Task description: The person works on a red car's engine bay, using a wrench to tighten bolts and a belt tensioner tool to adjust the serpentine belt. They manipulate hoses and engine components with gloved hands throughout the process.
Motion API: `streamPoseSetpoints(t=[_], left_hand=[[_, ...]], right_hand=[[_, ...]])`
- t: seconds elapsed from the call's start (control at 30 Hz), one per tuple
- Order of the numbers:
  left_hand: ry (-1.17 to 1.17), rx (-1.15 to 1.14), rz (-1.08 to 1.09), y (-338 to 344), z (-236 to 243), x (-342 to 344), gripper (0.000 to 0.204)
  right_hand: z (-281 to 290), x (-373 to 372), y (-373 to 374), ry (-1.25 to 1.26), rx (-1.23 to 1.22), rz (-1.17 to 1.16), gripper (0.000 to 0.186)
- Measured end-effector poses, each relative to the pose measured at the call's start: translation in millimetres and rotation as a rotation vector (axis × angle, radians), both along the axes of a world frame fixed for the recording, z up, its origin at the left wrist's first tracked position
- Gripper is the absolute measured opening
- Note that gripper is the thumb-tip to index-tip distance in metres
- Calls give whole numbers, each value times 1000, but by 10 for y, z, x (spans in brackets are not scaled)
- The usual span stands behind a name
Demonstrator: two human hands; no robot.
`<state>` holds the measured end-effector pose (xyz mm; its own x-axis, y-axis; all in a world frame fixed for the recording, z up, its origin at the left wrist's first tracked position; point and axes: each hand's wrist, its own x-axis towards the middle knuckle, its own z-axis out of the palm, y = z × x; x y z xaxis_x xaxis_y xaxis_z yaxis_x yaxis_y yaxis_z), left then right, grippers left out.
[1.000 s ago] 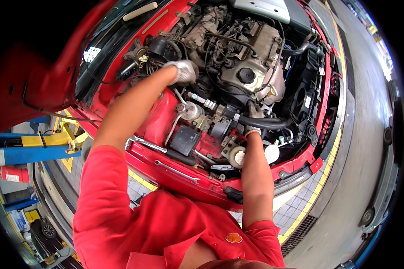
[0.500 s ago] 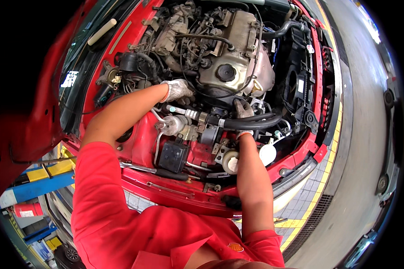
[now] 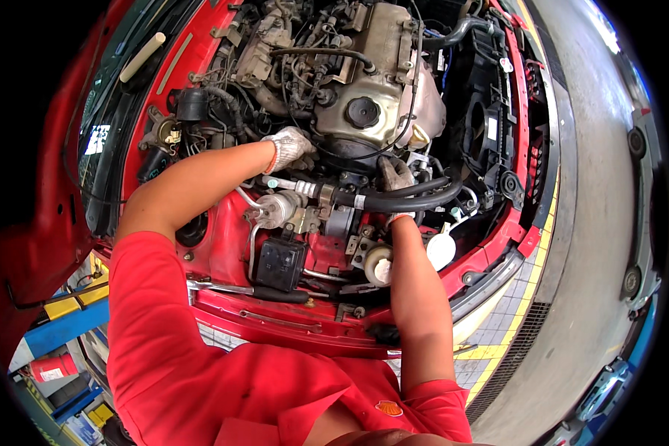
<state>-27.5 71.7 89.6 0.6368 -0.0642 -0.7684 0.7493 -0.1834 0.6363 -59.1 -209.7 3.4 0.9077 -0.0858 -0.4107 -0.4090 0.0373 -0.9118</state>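
My left hand [image 3: 293, 147], in a whitish knit glove, reaches to the left end of a dark cover [image 3: 347, 151] at the near end of the engine. Its fingers curl down, and their tips are hidden. My right hand [image 3: 396, 175], in a soiled glove, is at the cover's right end, with its fingers closed together and pointing down and in. Black hoses [image 3: 405, 199] cross over the right wrist. What either hand grips is out of sight. Above the cover is the metallic valve cover [image 3: 357, 91] with a black oil filler cap [image 3: 363, 112].
A ratchet-like tool with a black handle [image 3: 280, 294] lies along the red fender [image 3: 227, 316]. Nearer me sit a black box [image 3: 280, 264], a silver canister [image 3: 275, 209] and a pale reservoir cap [image 3: 380, 265]. The radiator side [image 3: 490, 126] bounds the bay on the right.
The whole view has shifted a little, so the engine bay sits further left and up. Both hands stay at about the same spots on the engine.
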Motion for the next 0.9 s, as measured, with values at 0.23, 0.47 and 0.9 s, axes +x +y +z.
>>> streamPoseSetpoints(t=[0.23, 0.47, 0.9], left_hand=[[-300, 402, -656, 714, -1704, 279, 9], [67, 227, 204, -280, -559, 275, 11], [-165, 306, 312, -70, -829, 120, 13]], right_hand=[[177, -27, 197, -37, -37, 75, 42], [-104, 21, 32, -93, 21, -89, 40], [-82, 29, 83, -89, 82, -21, 54]])
